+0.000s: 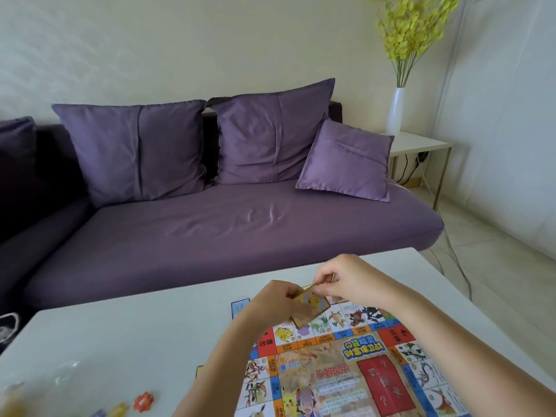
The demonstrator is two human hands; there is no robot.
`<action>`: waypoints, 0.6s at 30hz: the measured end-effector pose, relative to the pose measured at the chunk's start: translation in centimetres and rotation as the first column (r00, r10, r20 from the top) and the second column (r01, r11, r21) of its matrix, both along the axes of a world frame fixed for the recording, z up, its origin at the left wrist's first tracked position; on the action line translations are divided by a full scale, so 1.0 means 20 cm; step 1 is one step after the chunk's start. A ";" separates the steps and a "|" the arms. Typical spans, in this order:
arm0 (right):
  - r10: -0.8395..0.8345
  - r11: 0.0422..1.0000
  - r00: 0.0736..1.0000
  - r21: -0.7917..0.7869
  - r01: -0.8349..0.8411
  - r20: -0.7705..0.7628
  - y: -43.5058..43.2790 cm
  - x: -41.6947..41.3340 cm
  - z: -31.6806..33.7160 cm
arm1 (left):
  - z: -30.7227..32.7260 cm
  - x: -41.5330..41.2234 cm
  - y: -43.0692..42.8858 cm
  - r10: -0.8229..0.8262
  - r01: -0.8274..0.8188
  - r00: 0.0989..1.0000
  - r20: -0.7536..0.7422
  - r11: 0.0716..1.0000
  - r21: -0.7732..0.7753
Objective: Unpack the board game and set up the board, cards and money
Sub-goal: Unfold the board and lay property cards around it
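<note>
The colourful game board (346,365) lies unfolded on the white table (126,335), at its near right. Above the board's far edge my left hand (270,305) grips a stack of gold-edged cards (311,305) with a yellow figure on the top card. My right hand (346,281) pinches the stack's top edge between thumb and fingers. A blue card (239,307) lies flat on the table just left of my left hand.
Small game pieces, one red (143,401) and others yellow, lie at the table's near left, beside crumpled clear plastic (64,371). A purple sofa (225,230) with cushions stands behind the table. A white vase (394,111) of yellow flowers sits on a side table at the right.
</note>
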State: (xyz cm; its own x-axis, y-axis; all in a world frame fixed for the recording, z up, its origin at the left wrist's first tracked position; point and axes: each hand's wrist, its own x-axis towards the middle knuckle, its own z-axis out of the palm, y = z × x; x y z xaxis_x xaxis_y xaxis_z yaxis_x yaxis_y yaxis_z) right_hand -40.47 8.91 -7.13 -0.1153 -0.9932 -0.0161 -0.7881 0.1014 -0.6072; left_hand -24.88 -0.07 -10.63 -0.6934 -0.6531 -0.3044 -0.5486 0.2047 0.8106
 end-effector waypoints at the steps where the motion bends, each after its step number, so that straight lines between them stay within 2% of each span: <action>1: -0.042 0.999 0.997 0.006 0.042 0.066 0.00 0.01 0.00 | 0.00 0.04 -0.01 0.068 -0.064 0.996 -0.063 0.996 0.063; 4: -0.154 0.988 0.922 0.050 0.146 0.356 -0.03 0.06 -0.03 | 0.00 0.13 -0.04 0.306 -0.222 0.925 -0.227 0.917 0.331; 7: -0.218 0.976 0.890 0.094 0.197 0.400 -0.08 0.15 -0.12 | -0.06 0.17 -0.05 0.511 -0.351 0.811 -0.283 0.814 0.464; 9: -0.211 0.977 0.926 0.098 0.189 0.313 -0.12 0.19 -0.20 | -0.10 0.17 -0.08 0.631 -0.462 0.722 -0.283 0.744 0.482; 11: -0.211 0.977 0.967 0.046 0.207 0.144 -0.18 0.18 -0.29 | -0.14 0.18 -0.12 0.684 -0.571 0.684 -0.254 0.719 0.396; 13: -0.219 0.976 0.974 -0.007 0.219 -0.060 -0.21 0.14 -0.35 | -0.17 0.19 -0.18 0.672 -0.613 0.705 -0.226 0.738 0.284; 15: -0.188 0.980 0.961 0.020 0.196 -0.200 -0.24 0.10 -0.42 | -0.21 0.19 -0.23 0.632 -0.603 0.754 -0.178 0.774 0.192; 18: -0.089 0.991 0.963 0.077 0.111 -0.253 -0.26 0.05 -0.49 | -0.26 0.15 -0.29 0.570 -0.561 0.817 -0.080 0.820 0.116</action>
